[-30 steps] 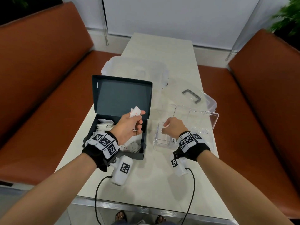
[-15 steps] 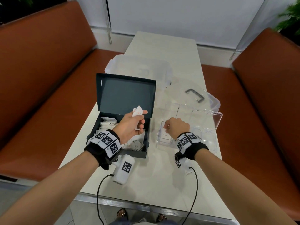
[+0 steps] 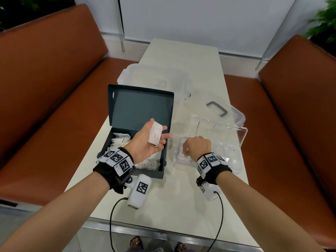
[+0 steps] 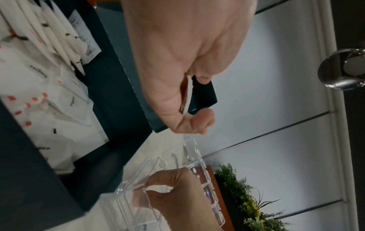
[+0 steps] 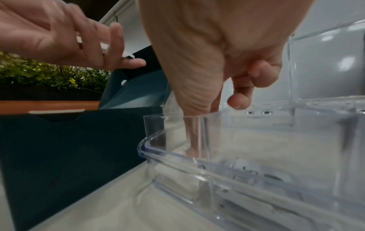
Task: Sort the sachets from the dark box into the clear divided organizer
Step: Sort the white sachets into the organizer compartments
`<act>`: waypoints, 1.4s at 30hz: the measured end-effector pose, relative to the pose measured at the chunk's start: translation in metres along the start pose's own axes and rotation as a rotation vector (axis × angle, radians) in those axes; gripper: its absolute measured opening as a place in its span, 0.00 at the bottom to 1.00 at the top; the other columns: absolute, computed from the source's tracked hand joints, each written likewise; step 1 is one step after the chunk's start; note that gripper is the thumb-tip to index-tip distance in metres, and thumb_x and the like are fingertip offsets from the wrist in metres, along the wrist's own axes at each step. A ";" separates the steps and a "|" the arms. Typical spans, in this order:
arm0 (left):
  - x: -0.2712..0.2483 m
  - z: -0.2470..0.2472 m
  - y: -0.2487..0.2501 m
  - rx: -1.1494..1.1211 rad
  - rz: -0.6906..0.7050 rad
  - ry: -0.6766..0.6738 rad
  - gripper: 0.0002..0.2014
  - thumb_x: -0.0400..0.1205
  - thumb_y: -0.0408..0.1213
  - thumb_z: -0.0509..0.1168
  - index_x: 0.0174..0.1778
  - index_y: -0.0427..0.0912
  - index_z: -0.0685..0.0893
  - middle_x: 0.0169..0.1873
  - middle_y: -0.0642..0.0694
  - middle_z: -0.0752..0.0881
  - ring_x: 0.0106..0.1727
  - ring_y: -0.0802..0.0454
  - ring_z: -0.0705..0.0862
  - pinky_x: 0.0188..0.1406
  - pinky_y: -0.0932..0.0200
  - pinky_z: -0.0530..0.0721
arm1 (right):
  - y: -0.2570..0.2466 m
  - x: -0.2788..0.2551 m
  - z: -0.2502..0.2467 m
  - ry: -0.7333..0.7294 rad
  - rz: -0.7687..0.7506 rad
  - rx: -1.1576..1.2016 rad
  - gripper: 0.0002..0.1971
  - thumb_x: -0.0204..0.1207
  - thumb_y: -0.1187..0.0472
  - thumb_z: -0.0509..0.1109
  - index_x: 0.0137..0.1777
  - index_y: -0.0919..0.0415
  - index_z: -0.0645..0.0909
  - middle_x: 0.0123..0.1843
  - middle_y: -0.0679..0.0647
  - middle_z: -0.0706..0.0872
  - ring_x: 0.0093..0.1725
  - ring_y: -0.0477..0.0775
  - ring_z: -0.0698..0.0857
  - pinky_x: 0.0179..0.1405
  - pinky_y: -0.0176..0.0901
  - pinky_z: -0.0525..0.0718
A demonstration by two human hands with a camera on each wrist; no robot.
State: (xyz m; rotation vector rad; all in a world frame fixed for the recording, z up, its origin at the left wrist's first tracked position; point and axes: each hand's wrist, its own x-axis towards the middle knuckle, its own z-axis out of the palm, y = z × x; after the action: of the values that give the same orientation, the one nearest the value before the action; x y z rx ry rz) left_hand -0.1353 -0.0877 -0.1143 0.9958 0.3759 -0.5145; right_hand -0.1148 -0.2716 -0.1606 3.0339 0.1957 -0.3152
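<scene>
**Left hand holds a sachet over the box while the right reaches into the organizer**

The pale table [image 3: 181, 73] carries the dark box [image 3: 138, 110], lid upright, with white sachets [image 3: 121, 140] piled inside. Just right of it sits the clear divided organizer [image 3: 234, 160]. The left hand [image 3: 145, 142], palm up above the box, holds 1 sachet [image 3: 155, 136] between thumb and fingers. The right hand [image 3: 197, 145] dips curled fingers into the organizer's near-left compartment; whether they pinch anything cannot be told.

Left hand [image 3: 148, 142]: palm up, raised, fingers loosely extended, thumb pinning a sachet [image 3: 155, 135] | Right hand [image 3: 197, 147]: palm down, fingers curled downward, fingertips [image 5: 194, 150] lowered, wrist bent.
</scene>
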 end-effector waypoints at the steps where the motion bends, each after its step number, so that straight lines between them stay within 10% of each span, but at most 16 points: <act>1: -0.001 0.001 0.001 -0.025 -0.015 -0.022 0.26 0.88 0.55 0.52 0.64 0.35 0.80 0.46 0.36 0.90 0.28 0.52 0.81 0.25 0.63 0.82 | 0.001 -0.001 -0.002 0.005 -0.008 0.013 0.12 0.79 0.62 0.63 0.53 0.50 0.87 0.50 0.51 0.87 0.54 0.55 0.82 0.43 0.44 0.74; 13: -0.007 0.015 -0.006 -0.008 0.028 -0.175 0.16 0.86 0.27 0.51 0.66 0.28 0.77 0.59 0.32 0.87 0.58 0.39 0.88 0.53 0.48 0.89 | 0.001 -0.029 -0.056 0.279 -0.082 0.914 0.09 0.73 0.46 0.70 0.53 0.42 0.84 0.41 0.38 0.87 0.42 0.38 0.83 0.45 0.44 0.82; 18: -0.005 0.021 -0.017 0.094 0.098 -0.173 0.13 0.87 0.29 0.59 0.65 0.27 0.80 0.59 0.33 0.87 0.56 0.36 0.88 0.54 0.49 0.89 | -0.006 -0.032 -0.048 0.291 -0.132 1.012 0.14 0.68 0.52 0.80 0.52 0.50 0.83 0.41 0.45 0.81 0.38 0.29 0.79 0.36 0.21 0.74; 33: -0.008 0.017 -0.025 0.209 0.145 -0.103 0.11 0.84 0.26 0.63 0.61 0.29 0.82 0.54 0.33 0.82 0.53 0.35 0.78 0.49 0.51 0.90 | 0.015 -0.036 -0.047 0.163 -0.007 1.289 0.04 0.71 0.66 0.77 0.42 0.59 0.85 0.36 0.53 0.87 0.32 0.49 0.86 0.27 0.39 0.85; 42: -0.011 0.015 -0.023 0.169 0.163 -0.079 0.10 0.85 0.30 0.63 0.58 0.29 0.83 0.52 0.34 0.90 0.48 0.44 0.91 0.47 0.53 0.90 | 0.009 -0.040 -0.050 0.190 0.013 1.385 0.09 0.69 0.70 0.78 0.47 0.60 0.86 0.38 0.61 0.85 0.33 0.51 0.86 0.32 0.45 0.89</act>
State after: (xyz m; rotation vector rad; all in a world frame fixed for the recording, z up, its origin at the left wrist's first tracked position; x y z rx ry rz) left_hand -0.1557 -0.1082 -0.1170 1.1555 0.1803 -0.4412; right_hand -0.1428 -0.2802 -0.1030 4.4350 -0.1057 -0.1833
